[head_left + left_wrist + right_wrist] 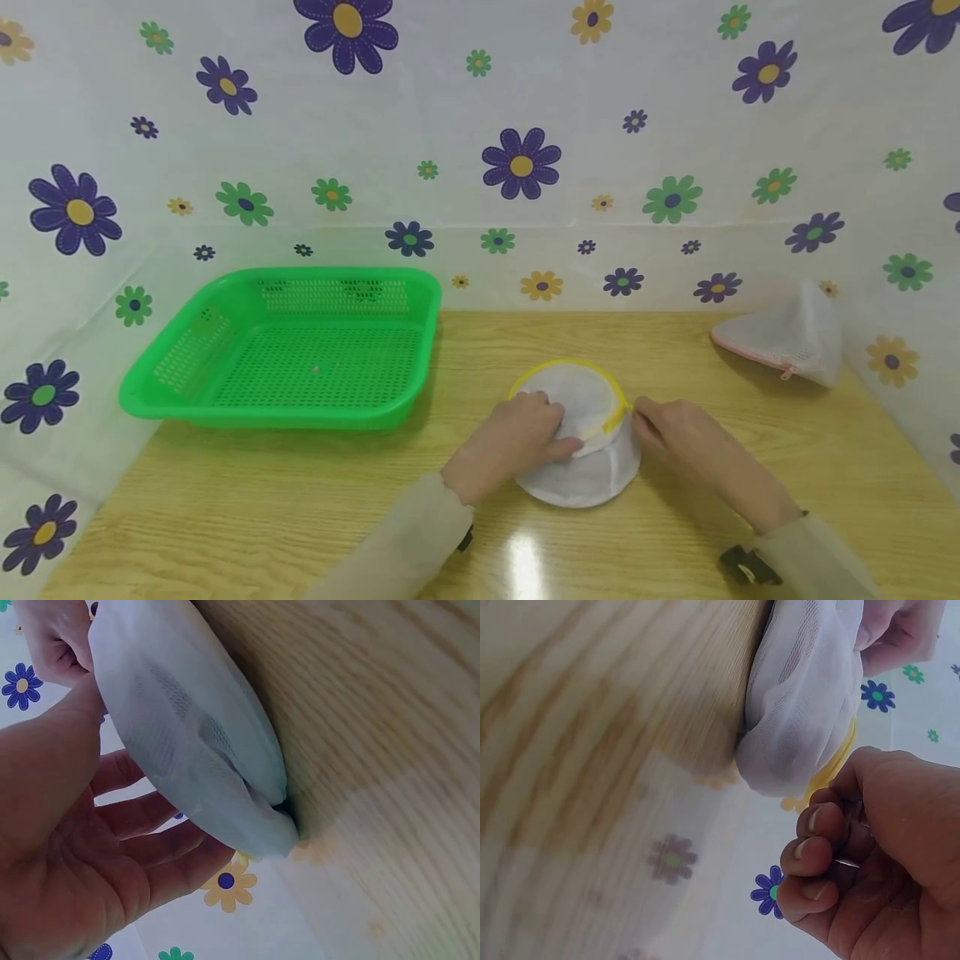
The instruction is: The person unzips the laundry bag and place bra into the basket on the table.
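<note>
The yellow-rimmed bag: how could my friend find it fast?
On the wooden table, go right from the green basket. There, the left hand and right hand hold a white mesh bag. Its yellow rim sets it apart from the pink-zippered white bag farther right.

A white mesh bag (187, 742), creased down its middle, sits on the wood-grain counter (390, 727). The left hand (79, 855) holds it, palm showing, its fingers (187, 870) reaching behind the edge. The right hand (56, 641) is curled near the bag's far end; flowered cloth (172, 930) shows beyond.
</note>
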`<state>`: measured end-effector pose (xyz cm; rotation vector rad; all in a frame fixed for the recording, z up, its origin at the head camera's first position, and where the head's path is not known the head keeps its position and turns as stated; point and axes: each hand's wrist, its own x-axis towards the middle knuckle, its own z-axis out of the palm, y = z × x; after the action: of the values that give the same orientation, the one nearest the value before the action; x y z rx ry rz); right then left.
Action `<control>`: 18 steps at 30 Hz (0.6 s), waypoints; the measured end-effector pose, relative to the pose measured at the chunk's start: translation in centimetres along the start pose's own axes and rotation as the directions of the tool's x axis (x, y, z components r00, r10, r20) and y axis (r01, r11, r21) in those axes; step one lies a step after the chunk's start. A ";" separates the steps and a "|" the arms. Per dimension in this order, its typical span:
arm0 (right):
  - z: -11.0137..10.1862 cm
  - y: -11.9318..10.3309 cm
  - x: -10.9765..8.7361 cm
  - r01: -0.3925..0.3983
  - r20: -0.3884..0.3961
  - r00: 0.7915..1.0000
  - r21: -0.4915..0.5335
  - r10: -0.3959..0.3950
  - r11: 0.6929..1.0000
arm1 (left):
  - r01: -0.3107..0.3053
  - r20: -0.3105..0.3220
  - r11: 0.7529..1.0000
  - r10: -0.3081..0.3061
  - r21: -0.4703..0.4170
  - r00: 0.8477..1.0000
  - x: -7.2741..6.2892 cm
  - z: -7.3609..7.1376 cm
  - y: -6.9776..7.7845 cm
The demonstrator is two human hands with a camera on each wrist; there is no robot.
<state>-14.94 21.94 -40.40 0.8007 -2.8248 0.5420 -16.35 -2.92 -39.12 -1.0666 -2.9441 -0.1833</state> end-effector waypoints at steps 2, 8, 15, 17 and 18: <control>0.0 -0.1 0.0 0.000 -0.003 1.000 -0.008 0.000 1.000 | 0.009 -0.004 1.000 -0.009 0.004 1.000 0.0 0.0 0.1; 0.2 -0.3 0.0 0.021 -0.025 0.999 -0.018 -0.021 1.000 | 0.015 -0.019 0.999 -0.014 0.028 1.000 0.0 0.1 0.3; 0.4 -0.6 -0.2 0.000 -0.007 1.000 -0.016 0.000 1.000 | 0.030 -0.011 0.999 -0.030 0.022 0.999 0.2 0.1 0.3; 0.4 -0.6 -0.2 0.001 -0.004 1.000 -0.021 -0.001 1.000 | 0.035 -0.009 0.999 -0.035 0.025 0.999 0.2 0.1 0.3; 0.4 -0.7 -0.2 0.003 -0.004 1.000 -0.024 -0.003 1.000 | 0.037 -0.009 0.999 -0.037 0.028 0.999 0.2 0.1 0.4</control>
<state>-14.43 21.34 -40.61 0.7990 -2.8205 0.5071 -16.24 -2.53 -39.15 -1.0060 -2.9515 -0.1460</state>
